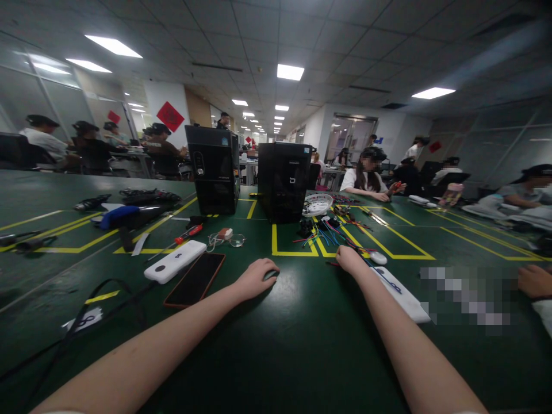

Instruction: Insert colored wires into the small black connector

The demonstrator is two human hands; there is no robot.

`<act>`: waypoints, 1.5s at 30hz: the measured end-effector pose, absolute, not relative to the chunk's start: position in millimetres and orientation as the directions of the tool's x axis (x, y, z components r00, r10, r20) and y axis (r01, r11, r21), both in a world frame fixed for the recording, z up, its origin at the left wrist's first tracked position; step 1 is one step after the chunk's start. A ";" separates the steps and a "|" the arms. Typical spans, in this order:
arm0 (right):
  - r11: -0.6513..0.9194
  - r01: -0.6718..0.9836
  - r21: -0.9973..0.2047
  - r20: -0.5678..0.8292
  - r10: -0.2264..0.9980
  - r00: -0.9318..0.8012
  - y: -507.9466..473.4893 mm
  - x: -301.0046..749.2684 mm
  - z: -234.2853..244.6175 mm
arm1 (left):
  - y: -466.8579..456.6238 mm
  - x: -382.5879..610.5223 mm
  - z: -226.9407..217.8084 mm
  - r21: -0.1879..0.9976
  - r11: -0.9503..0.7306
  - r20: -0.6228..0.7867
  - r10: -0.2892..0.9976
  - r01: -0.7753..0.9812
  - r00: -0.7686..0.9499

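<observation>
Both my forearms stretch out over a dark green table (302,345). My left hand (257,277) rests on the table with its fingers curled under into a loose fist, and nothing shows in it. A black phone (195,280) and a white power bank (175,261) lie just left of it. My right hand (348,259) is also closed, its fingers tucked out of sight, next to a bundle of coloured wires (328,236) and a small white object (378,257). I cannot make out whether it holds anything.
Two black computer cases (214,169) (284,181) stand upright at the middle. A white basket (318,203), a red-handled screwdriver (186,234), glasses (233,240) and tools lie around. A white strip (399,293) lies along my right forearm. Another person's hand (535,280) is at right. Seated people surround the tables.
</observation>
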State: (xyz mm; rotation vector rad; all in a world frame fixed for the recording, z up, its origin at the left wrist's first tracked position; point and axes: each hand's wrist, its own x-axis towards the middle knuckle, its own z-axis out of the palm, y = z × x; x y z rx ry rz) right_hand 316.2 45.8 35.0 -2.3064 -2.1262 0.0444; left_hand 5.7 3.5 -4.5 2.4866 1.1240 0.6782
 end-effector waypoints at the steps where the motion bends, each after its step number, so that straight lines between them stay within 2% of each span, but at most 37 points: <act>1: -0.071 0.997 -0.029 -0.017 0.997 0.071 46.1 318.7 35.0 | 3.8 5.9 -4.8 0.476 -0.632 0.282 0.768 0.612 0.574; 6: 0.028 0.997 -0.066 -0.075 0.997 -0.033 46.2 321.1 27.2 | 4.6 9.8 -5.8 0.460 -0.632 0.280 0.769 0.623 0.574; 11: 0.013 0.995 -0.101 -0.002 1.000 -0.013 49.4 317.0 26.8 | 6.2 10.8 -7.7 0.442 -0.656 0.313 0.752 0.612 0.580; 14: -0.017 0.984 -0.177 0.115 0.993 0.038 51.1 330.2 38.9 | 7.9 6.3 -9.9 0.442 -0.656 0.316 0.752 0.611 0.578; 16: -0.069 0.954 -0.292 0.306 0.938 0.161 51.1 346.9 46.6 | 8.9 2.6 -11.6 0.443 -0.655 0.315 0.753 0.612 0.578; 18: -0.140 0.936 -0.324 0.400 0.876 0.269 50.8 365.9 49.7 | 9.7 0.0 -13.3 0.447 -0.652 0.313 0.755 0.612 0.576; 27: -0.162 0.982 -0.100 0.267 0.946 0.183 57.4 398.7 23.9 | 9.9 1.4 -14.9 0.458 -0.649 0.306 0.756 0.607 0.578; 45: -0.213 0.974 -0.071 0.238 0.945 0.224 61.2 400.1 19.4 | 7.7 2.8 -10.3 0.443 -0.643 0.297 0.763 0.625 0.574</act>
